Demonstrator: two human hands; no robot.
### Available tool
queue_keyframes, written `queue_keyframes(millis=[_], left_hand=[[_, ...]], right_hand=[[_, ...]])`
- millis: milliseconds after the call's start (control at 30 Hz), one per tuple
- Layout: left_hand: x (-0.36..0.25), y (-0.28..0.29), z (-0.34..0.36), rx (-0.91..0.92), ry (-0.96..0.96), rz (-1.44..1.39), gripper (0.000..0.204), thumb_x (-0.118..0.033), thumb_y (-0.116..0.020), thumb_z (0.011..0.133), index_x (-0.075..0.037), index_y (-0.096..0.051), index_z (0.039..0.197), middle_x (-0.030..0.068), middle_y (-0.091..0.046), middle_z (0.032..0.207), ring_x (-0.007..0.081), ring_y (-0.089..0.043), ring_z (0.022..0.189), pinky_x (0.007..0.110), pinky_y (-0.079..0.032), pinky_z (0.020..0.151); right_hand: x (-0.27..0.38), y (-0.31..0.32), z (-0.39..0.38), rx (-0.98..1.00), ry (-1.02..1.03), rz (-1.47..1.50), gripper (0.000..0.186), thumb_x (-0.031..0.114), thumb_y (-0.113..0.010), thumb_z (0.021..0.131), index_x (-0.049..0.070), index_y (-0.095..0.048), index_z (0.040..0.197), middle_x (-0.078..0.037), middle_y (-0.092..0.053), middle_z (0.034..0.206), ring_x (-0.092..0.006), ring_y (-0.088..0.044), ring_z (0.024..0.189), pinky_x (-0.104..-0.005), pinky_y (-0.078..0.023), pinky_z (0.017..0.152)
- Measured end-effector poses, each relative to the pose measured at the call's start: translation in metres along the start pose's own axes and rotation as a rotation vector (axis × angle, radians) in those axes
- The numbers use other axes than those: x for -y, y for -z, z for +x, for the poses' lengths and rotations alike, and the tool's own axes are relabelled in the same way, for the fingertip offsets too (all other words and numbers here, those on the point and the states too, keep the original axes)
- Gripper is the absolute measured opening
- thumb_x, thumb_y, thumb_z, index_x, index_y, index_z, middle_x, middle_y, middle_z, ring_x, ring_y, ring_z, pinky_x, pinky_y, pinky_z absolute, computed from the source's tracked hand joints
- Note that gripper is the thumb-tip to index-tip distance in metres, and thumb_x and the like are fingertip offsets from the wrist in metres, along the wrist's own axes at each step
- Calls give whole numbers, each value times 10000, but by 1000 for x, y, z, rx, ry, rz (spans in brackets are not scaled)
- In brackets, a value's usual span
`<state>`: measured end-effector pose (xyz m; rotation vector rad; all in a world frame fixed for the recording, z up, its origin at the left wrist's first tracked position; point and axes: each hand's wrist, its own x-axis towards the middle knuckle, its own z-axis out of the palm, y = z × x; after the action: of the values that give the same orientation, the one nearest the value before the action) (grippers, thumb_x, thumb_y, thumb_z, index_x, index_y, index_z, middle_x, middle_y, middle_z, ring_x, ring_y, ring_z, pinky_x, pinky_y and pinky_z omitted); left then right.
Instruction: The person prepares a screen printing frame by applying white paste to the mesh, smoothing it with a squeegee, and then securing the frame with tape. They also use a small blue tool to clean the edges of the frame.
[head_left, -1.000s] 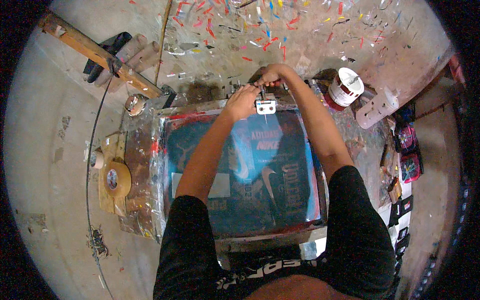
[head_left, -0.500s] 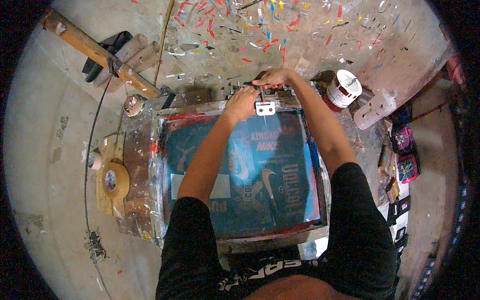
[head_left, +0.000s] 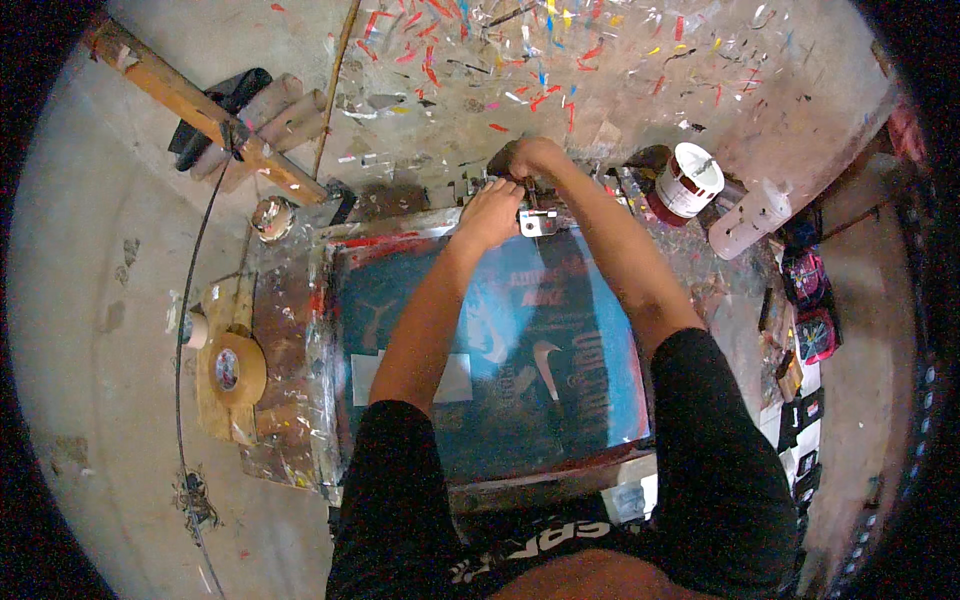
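Observation:
A silkscreen with a blue-green mesh and pale lettering and logos lies in front of me. At the middle of its far edge sits a metal hinge clamp. Just left of the clamp, my left hand curls its fingers over the far side of the frame. Beyond it, my right hand is bent down and closed at the back of the clamp, around its upright screw part; its fingertips are hidden. A pale rectangular sheet shows on the mesh, partly behind my left forearm.
A tape roll lies on a board at the left, near a small ink-stained pot. On the right stand a white tub with dark red stains and a translucent bottle. A wooden beam slants across the far left.
My right hand has turned from a sideways reach to a downward-bent grip behind the clamp. My left hand stays beside the clamp. The whole view has shifted slightly.

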<state>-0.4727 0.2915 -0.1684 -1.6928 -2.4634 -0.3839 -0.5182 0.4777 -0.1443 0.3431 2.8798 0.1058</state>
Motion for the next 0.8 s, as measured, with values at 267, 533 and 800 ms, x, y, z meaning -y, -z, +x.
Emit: queue_keyframes(millis=[267, 533, 800], left_hand=[[0, 6, -7, -14, 58, -115, 523, -264, -775, 756, -1, -585, 1167, 197, -597, 1218, 342, -530, 1218, 433, -418, 1079], [-3, 9, -10, -16, 69, -133, 517, -297, -762, 764, 1, -592, 1150, 207, -608, 1200, 347, -553, 1185, 436, -425, 1064], [-5, 8, -8, -47, 81, -158, 542, -299, -743, 777, 17, -584, 1188, 200, -615, 1212, 338, -551, 1194, 431, -428, 1070]], right_hand=[[-27, 27, -48, 429, 206, 604, 804, 856, -542, 778, 58, -647, 785, -37, -577, 685, -144, -497, 539, -304, -371, 464], [-36, 18, -33, 532, 227, 680, 792, 849, -578, 761, 61, -654, 779, -14, -508, 579, -133, -437, 453, -317, -323, 417], [-27, 2, -12, 511, 98, 547, 554, 683, -704, 806, 155, -574, 705, 49, -395, 565, -106, -354, 450, -299, -292, 425]])
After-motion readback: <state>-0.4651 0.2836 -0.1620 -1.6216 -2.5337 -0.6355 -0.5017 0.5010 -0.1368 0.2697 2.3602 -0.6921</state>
